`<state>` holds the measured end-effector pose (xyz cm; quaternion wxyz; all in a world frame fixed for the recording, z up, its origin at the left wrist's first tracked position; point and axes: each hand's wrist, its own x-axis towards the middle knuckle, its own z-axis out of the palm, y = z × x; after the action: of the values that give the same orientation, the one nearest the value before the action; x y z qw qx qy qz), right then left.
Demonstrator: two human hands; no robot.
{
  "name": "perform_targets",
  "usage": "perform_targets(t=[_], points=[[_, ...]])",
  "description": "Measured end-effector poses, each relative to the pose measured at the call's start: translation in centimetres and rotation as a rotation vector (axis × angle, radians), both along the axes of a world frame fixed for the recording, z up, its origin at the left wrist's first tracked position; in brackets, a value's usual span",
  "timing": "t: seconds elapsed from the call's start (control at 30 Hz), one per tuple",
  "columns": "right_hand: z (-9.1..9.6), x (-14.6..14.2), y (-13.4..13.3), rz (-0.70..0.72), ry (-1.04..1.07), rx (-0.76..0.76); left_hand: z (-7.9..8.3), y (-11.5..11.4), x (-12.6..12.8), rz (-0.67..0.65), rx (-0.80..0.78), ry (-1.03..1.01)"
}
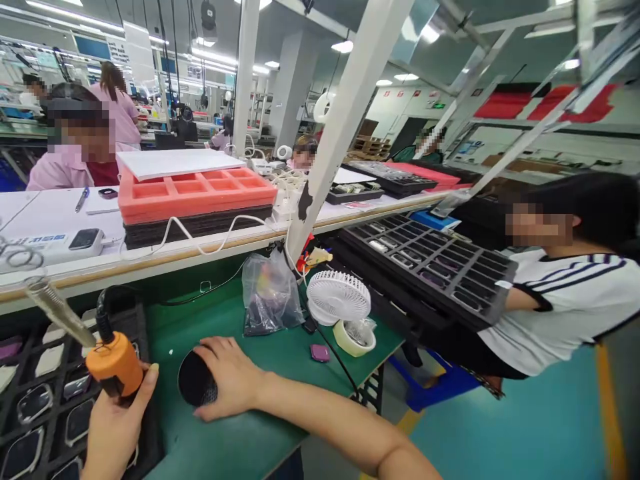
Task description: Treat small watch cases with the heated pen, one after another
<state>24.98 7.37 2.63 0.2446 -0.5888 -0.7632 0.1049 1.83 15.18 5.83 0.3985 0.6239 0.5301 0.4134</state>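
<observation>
At the lower left, my left hand (117,420) is closed around an orange electric screwdriver (114,363). A black cord leaves its top, and a clear coiled hanger (57,308) runs up from it. Under that hand lies a black compartment tray (153,427) with rectangular device frames and pale pieces in its slots. On the green mat, my right hand (233,377) grips a black round object (194,379) with a mesh-like side; its fingers curve over the far edge. What this object is, and whether it holds anything, cannot be made out.
On the green bench (200,443) are a plastic bag (273,293), a white fan (339,297), a pale bowl (356,337) and a small purple part (320,353). A shelf (100,270) holds orange foam trays (200,193). At right, a person (575,287) sits by stacked black trays (425,267).
</observation>
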Motion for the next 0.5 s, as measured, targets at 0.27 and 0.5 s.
perform_targets(t=[0.27, 0.5], points=[[-0.9, -1.7, 2.0, -0.018, 0.099, -0.075, -1.5, 0.8, -0.1, -0.065, 0.051, -0.055], [-1.1, -2.6, 2.4, 0.002, 0.110, -0.020, -1.2, 0.6, 0.0, -0.161, 0.091, -0.166]])
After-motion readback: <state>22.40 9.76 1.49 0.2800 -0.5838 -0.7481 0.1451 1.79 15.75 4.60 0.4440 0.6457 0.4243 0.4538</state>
